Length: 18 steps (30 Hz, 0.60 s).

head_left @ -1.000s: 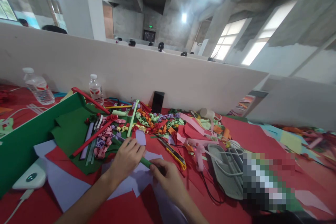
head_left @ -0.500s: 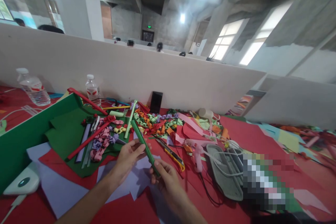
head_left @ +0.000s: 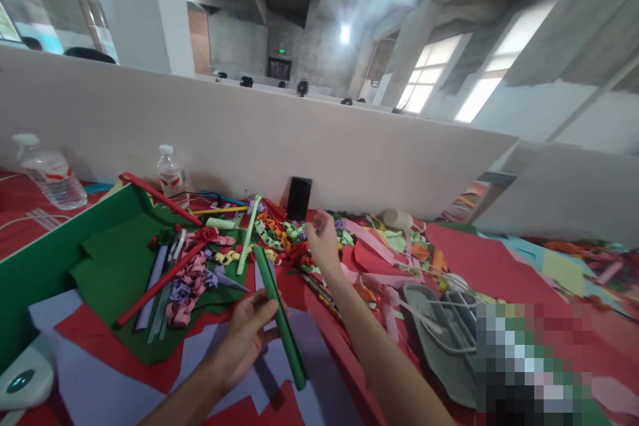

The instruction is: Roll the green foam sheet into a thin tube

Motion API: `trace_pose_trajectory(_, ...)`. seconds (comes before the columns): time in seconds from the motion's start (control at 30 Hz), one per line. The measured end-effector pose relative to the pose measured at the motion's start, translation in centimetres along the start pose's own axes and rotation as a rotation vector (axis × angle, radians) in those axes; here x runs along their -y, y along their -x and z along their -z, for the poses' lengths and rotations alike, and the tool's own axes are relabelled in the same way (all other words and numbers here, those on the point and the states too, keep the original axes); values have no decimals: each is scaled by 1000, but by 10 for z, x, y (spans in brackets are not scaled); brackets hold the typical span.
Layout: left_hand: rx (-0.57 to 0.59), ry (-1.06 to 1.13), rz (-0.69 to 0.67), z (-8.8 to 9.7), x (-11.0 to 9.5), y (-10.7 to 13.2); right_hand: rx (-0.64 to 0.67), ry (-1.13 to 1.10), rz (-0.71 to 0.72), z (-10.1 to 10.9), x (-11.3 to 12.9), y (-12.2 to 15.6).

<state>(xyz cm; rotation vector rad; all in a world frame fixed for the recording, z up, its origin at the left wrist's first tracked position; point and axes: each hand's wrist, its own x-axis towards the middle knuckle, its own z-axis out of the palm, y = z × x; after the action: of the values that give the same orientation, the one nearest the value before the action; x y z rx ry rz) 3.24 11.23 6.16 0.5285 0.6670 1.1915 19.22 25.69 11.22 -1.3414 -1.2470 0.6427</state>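
A dark green paper tube (head_left: pixel 287 339) is pinched between the thumb and fingers of my left hand (head_left: pixel 249 326), slanting over lilac paper. My right hand (head_left: pixel 323 245) is stretched forward above a heap of curled paper strips (head_left: pixel 274 233), close below an upright black phone (head_left: pixel 299 198). Its fingers are loosely bent and apart, with nothing visible in them. Under my right forearm a yellow-handled utility knife (head_left: pixel 319 289) is partly covered. A pale green paper tube (head_left: pixel 248 236) lies just beyond the dark green one.
Left of my hands, a red paper tube (head_left: pixel 160 283) and pink paper curls (head_left: pixel 192 279) rest on green paper. At the right are a pink glue gun (head_left: pixel 389 306) and a grey tray (head_left: pixel 434 339) with a cable. Two water bottles (head_left: pixel 172 176) stand by the white partition (head_left: pixel 224 126).
My right hand has let go of the green tube's lower end and moved forward toward the phone. The left hand still holds the tube. The view has shifted slightly.
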Motion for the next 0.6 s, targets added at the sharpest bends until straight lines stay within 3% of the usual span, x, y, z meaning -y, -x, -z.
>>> trace_pose_trajectory(0.13, -27, 47, 8, -1, -3, -2, -167, 162, -80, -61, -23, -76)
trace_pose_trajectory(0.3, -73, 107, 18, 3, -10, -7, -206, 283, -139, -117, -53, -106)
trace_pose_trajectory(0.4, -111, 158, 11, 5, -12, -9, -192, 336, -140, -127, -71, -109)
trace_pose_trajectory(0.6, -125, 198, 11, 8, -9, -12, -197, 418, -111, -119, -93, -109)
